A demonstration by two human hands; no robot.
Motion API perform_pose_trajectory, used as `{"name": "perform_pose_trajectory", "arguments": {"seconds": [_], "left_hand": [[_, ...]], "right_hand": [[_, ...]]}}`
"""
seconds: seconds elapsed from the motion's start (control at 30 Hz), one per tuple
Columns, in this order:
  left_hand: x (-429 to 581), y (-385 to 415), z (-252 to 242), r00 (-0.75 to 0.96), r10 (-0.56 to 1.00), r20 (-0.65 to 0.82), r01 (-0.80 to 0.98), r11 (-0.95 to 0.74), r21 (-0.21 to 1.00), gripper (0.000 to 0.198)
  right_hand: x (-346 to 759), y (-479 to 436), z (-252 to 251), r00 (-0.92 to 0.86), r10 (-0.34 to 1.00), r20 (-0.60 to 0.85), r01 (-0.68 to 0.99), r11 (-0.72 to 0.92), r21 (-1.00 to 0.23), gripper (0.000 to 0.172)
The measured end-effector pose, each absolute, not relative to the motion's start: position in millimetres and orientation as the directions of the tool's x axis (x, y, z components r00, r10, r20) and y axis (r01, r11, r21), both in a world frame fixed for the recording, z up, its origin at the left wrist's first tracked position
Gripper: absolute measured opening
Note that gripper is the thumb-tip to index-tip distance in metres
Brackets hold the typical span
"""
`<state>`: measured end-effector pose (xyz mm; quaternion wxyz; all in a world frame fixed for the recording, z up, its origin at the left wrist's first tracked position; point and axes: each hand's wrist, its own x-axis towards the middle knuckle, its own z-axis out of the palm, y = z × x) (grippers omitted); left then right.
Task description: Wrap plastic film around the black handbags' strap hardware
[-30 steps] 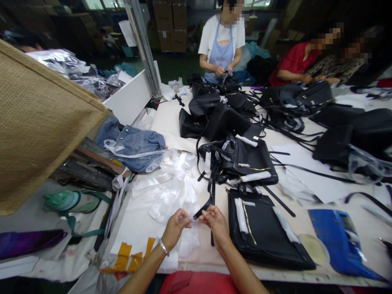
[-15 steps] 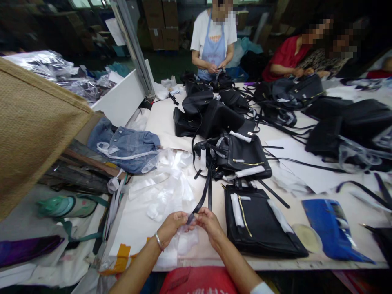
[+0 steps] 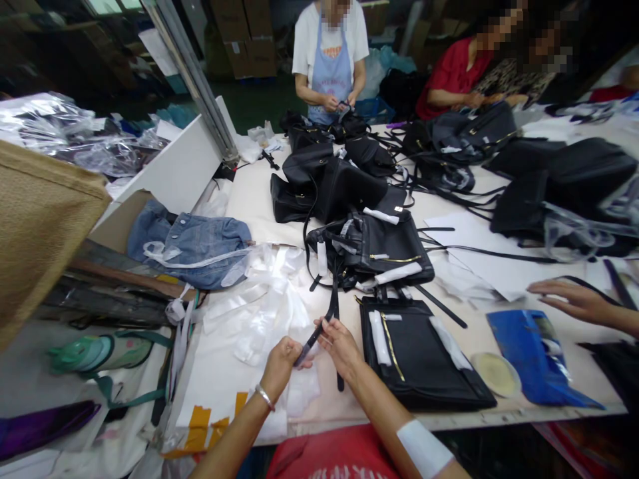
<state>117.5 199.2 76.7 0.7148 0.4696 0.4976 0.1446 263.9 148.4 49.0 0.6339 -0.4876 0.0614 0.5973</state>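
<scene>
The left hand (image 3: pixel 282 363) pinches a black strap (image 3: pixel 312 338) near its tip, over the table (image 3: pixel 332 404); the right hand (image 3: pixel 342 348) grips it farther up. The strap runs toward a bag (image 3: pixel 399 256), with white wrapping (image 3: pixel 272 313) lying to its left.

Dim green floor (image 3: pixel 254 100), probably a bright window (image 3: pixel 114 5)

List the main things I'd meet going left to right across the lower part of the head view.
Pale green bottle with a teal cap, flat orange tape strips, the wearer's left hand, the wearer's right hand, black rectangular bag with a gold zipper, round translucent disc, blue pouch.
</scene>
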Motion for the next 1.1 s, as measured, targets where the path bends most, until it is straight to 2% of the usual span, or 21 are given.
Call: {"name": "perform_pose_trajectory", "arguments": {"seconds": [0.1,0.23,0.37,0.43,0.5,0.57,0.67,0.73,0.8,0.87,0.93,1.03,1.1], "left_hand": [[127,203,77,0.466,0.727,-0.505,0.316,0.396,0.862,0.031],[136,208,78,0.538,0.743,-0.397,0.467,0.129,0.875,0.027],[142,214,82,0.595,0.738,-0.319,0.616,-0.163,0.771,0.024],[146,217,88,0.648,0.716,-0.259,0.643,-0.332,0.69,0.021],[154,222,97,0.697,0.686,-0.209,0.617,-0.425,0.662,0.02],[165,228,108,0.713,0.674,-0.196,0.558,-0.375,0.74,0.02],[189,235,126,0.725,0.658,-0.204,0.401,-0.162,0.901,0.018],[206,239,135,0.739,0.651,-0.172,0.336,-0.136,0.932,0.017],[220,242,139,0.743,0.661,-0.105,0.359,-0.261,0.896,0.018],[230,244,138,0.752,0.658,-0.032,0.404,-0.423,0.811,0.02],[233,245,135,0.767,0.642,-0.001,0.43,-0.513,0.743,0.022],[232,246,129,0.765,0.641,-0.055,0.476,-0.506,0.72,0.025],[231,246,125,0.743,0.66,-0.107,0.511,-0.457,0.728,0.025]], "right_hand": [[256,137,50,0.266,0.736,-0.623,-0.824,-0.162,-0.543,0.029],[269,131,52,0.162,0.743,-0.649,-0.85,-0.229,-0.474,0.029],[294,146,53,0.19,0.721,-0.667,-0.878,-0.178,-0.443,0.03],[300,153,56,0.261,0.738,-0.622,-0.861,-0.113,-0.496,0.028],[304,153,64,0.313,0.766,-0.561,-0.83,-0.067,-0.554,0.026],[307,149,75,0.348,0.788,-0.507,-0.806,-0.025,-0.592,0.026],[314,140,91,0.389,0.804,-0.45,-0.791,0.041,-0.611,0.025],[317,137,98,0.398,0.815,-0.421,-0.787,0.068,-0.613,0.025],[319,138,101,0.4,0.825,-0.399,-0.782,0.08,-0.618,0.025],[323,141,100,0.39,0.835,-0.388,-0.781,0.076,-0.62,0.024],[332,145,98,0.369,0.838,-0.402,-0.795,0.06,-0.604,0.028],[348,154,92,0.364,0.797,-0.482,-0.833,0.047,-0.551,0.035],[351,160,87,0.394,0.745,-0.539,-0.843,0.059,-0.534,0.033]]}}
